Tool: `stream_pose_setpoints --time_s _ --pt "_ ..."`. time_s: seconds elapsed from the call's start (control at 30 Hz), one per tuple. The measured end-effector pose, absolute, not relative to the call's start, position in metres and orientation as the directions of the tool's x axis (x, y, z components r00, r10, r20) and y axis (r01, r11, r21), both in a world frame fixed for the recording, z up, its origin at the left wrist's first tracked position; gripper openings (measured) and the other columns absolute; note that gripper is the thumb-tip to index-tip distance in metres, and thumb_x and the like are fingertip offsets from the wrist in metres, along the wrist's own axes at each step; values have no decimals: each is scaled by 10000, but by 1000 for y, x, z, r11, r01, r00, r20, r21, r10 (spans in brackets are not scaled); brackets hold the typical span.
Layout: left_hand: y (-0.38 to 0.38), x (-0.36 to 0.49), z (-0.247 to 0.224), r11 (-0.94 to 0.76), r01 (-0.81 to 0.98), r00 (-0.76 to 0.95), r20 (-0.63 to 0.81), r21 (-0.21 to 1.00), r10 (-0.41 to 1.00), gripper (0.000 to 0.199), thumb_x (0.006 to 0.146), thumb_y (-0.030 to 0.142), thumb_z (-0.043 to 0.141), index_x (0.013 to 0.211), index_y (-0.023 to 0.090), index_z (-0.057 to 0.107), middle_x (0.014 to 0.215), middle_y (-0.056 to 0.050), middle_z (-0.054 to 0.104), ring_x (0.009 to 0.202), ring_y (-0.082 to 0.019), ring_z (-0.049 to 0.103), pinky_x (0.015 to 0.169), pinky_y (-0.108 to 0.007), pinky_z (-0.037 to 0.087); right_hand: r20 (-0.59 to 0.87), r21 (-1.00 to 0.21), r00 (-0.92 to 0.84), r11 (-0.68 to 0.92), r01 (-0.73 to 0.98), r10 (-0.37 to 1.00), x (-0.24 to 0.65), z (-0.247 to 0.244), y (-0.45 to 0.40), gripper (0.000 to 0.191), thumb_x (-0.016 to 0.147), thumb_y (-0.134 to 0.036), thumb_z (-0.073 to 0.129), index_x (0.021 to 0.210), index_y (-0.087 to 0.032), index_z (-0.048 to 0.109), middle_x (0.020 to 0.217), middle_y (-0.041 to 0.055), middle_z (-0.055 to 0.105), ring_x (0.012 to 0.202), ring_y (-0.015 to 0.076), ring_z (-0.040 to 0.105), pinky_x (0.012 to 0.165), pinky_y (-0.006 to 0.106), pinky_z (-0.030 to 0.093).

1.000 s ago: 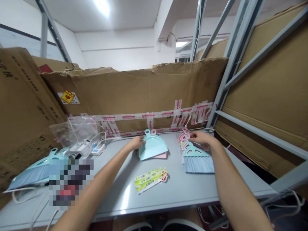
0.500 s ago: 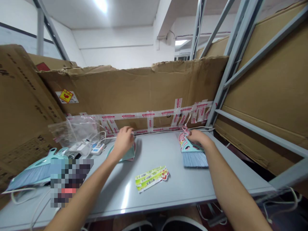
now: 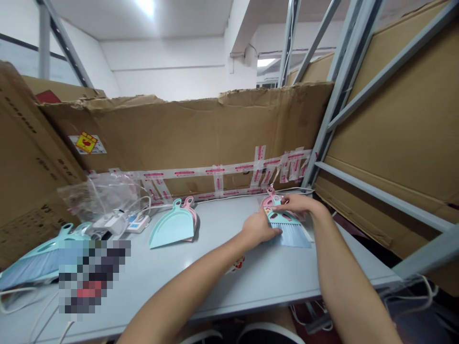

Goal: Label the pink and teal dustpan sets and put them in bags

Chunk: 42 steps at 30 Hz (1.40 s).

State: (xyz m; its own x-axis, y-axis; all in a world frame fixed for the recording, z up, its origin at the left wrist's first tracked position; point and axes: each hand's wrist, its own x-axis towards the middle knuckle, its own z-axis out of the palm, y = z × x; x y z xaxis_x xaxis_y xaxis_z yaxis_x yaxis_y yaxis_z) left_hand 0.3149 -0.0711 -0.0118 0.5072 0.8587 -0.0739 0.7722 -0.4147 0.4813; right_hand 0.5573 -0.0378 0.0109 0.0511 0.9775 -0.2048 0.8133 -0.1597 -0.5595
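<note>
left hand (image 3: 258,228): lies on bristles of blue hand brush (image 3: 292,237), grip I cannot tell
right hand (image 3: 297,204): on top of same brush, grip I cannot tell
teal dustpan (image 3: 171,231): on bench (image 3: 215,286), left of both hands

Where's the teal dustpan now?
In the head view, the teal dustpan lies over a pink dustpan on the grey table, left of the left hand, beside a power strip.

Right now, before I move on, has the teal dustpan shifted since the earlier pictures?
Yes. The teal dustpan has moved left along the table and now sits much closer to the power strip than it did.
</note>
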Motion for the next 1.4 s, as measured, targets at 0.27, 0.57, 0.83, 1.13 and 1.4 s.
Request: stream_pose_setpoints --time_s 0.27,0.57,0.83,1.13,1.4 --pt "-75 305 -8 -356 750 478 -86 557 874 873 804 677 873 1465 185 587 1416 -231 740 1261 -411 742 981 -422 580 -195 -760 -159 -47 648 968 550 29 -59 624 625 -657 976 1010 -188 834 736 2 742 596 152 585 533 252 420" --pt "-27 233 -3 -95 534 378 -137 840 916 716 850 462 890 1445 149 643 1330 -114 814 1180 -296 770 925 -321 592 30 -947 30 19 321 999 460 12 -21 491 647 -446 1065 959 -166 810 941 87 851 829 221 751 721 282 591" --pt "3 192 -8 -76 715 237 -138 695 962 464 912 376 787 1294 118 738 1242 -176 842 1131 -337 780 905 -359 593 290 -634 203 29 772 935 470 -6 1 236 1047 -374 706 1079 -174 827 1171 167 857 1055 283 791 947 349 572" --pt "-25 219 4 -285 931 305 -54 228 951 714 972 689 661 1372 101 725 1368 -303 759 1287 -453 724 1022 -454 548 -23 -331 414 -398 856 910 572 -32 0 396 887 -499 868 1034 -132 864 1107 246 842 1009 357 805 856 373 562" --pt "-43 197 14 -536 771 433 334 345 837 602 1090 603 558 1426 126 706 1396 -243 692 1336 -425 624 1133 -522 497 -30 -473 304 -281 835 952 582 -5 -28 332 798 -495 925 784 -173 844 821 93 832 765 246 741 722 308 527"
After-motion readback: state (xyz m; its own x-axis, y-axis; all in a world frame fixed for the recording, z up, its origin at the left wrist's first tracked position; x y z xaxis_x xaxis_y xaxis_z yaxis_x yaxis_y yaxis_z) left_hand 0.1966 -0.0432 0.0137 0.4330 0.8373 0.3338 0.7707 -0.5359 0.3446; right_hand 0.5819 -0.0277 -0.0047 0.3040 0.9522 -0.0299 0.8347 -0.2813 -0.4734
